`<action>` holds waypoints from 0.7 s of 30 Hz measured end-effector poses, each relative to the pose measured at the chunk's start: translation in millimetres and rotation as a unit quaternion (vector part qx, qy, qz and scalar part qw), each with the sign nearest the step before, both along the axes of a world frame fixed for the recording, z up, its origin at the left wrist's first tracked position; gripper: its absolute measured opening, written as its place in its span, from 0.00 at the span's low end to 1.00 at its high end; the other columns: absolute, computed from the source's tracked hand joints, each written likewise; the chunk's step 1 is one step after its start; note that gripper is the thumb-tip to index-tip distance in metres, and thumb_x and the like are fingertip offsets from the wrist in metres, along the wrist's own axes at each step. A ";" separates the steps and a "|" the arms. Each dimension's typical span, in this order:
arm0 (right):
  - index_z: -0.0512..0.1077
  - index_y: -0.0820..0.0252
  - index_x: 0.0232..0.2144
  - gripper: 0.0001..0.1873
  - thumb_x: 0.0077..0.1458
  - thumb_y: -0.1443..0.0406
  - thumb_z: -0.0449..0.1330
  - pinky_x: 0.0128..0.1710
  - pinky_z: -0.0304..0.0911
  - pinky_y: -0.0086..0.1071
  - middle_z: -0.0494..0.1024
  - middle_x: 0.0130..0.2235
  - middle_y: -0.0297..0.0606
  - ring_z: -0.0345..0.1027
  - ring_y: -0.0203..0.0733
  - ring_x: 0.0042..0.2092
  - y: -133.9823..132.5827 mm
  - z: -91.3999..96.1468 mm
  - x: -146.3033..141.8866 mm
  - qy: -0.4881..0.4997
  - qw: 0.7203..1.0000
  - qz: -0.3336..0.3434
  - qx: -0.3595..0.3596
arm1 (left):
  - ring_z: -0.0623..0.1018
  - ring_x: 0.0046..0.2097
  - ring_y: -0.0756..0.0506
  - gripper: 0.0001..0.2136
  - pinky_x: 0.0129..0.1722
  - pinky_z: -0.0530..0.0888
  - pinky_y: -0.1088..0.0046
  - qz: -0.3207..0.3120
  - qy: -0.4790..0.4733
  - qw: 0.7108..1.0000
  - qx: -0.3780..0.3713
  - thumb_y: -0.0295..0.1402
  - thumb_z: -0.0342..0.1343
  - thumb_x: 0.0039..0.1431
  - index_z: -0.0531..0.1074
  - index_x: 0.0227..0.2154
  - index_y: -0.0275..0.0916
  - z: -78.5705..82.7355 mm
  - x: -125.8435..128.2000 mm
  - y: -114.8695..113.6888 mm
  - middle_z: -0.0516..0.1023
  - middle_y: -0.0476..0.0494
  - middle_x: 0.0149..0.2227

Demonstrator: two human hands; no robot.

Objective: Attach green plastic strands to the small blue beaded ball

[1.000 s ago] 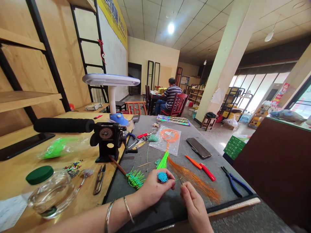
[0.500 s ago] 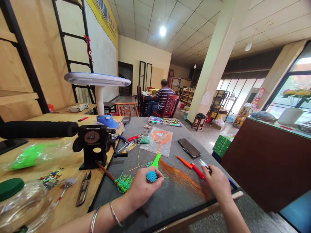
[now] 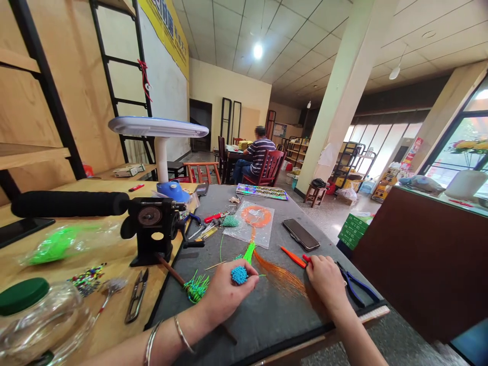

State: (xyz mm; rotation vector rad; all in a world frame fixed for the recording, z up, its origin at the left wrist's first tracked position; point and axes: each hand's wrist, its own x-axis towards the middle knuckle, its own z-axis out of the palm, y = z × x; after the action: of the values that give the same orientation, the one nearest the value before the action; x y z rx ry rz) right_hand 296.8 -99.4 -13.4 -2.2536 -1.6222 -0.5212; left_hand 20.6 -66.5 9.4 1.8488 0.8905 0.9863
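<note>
My left hand [image 3: 227, 290] is closed around a round cluster of blue beads [image 3: 239, 275], its beaded top showing between thumb and forefinger. A short green thread end pokes out beyond the thumb. My right hand [image 3: 326, 279] is curled over a slim red tool [image 3: 306, 258], most of which the fingers cover. Just left of it lies an orange pointed tool [image 3: 293, 257]. Blue-handled pliers [image 3: 360, 284] rest on the mat to its right. Between the hands spreads a bundle of orange thread [image 3: 284, 277], with bright green cords [image 3: 249, 251] at its upper end.
A phone [image 3: 301, 234] and a clear plastic bag of orange thread [image 3: 256, 218] lie farther back. On the left stand a black hand-cranked winder [image 3: 152, 229], a lamp [image 3: 160, 127] and a green-lidded jar [image 3: 34, 315]. Snips [image 3: 136, 297] lie nearby. A seated person [image 3: 258, 152] is beyond.
My right hand has moved left from the silver-tipped tool it held onto the red tool. Pliers now show at its right. My left hand keeps the blue bead cluster.
</note>
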 end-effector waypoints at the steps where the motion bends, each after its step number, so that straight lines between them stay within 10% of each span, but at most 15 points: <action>1: 0.71 0.61 0.27 0.09 0.55 0.68 0.51 0.35 0.57 0.34 0.77 0.30 0.45 0.69 0.47 0.36 -0.5 0.0 -0.3 0.012 1.000 -0.006 0.015 | 0.71 0.25 0.50 0.09 0.27 0.66 0.77 0.004 0.005 1.000 0.006 0.37 0.56 0.51 0.74 0.25 0.36 0.4 -0.2 -0.1 0.75 0.49 0.22; 4: 0.66 0.59 0.33 0.09 0.57 0.63 0.47 0.29 0.58 0.31 0.74 0.27 0.37 0.67 0.41 0.28 -9.8 -1.0 -14.6 0.216 0.972 0.038 0.089 | 0.72 0.26 0.50 0.08 0.28 0.67 0.77 0.011 0.020 0.999 0.041 0.36 0.56 0.52 0.75 0.26 0.37 2.0 -1.4 -0.5 0.77 0.48 0.24; 10: 0.68 0.60 0.25 0.24 0.51 0.45 0.51 0.18 0.46 0.24 0.61 0.16 0.26 0.51 0.30 0.17 -31.0 -9.2 -95.0 0.733 0.656 0.159 0.082 | 0.76 0.29 0.49 0.07 0.33 0.69 0.76 0.001 0.029 0.993 0.111 0.34 0.55 0.54 0.76 0.27 0.38 2.9 -3.9 -3.1 0.79 0.47 0.27; 21: 0.61 0.58 0.10 0.32 0.48 0.40 0.49 0.14 0.37 0.26 0.52 0.12 0.26 0.42 0.29 0.15 -11.4 -19.6 -128.3 0.715 0.682 0.147 0.045 | 0.76 0.31 0.49 0.05 0.34 0.69 0.76 -0.020 0.046 0.985 0.167 0.30 0.54 0.55 0.74 0.28 0.39 7.6 -2.4 -7.2 0.79 0.48 0.28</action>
State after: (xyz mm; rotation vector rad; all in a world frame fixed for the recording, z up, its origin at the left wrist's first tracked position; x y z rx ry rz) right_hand 168.5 -110.9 -33.0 -1.3503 -0.8934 1.0226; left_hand 18.2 -73.7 17.1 2.2015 0.7726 1.0824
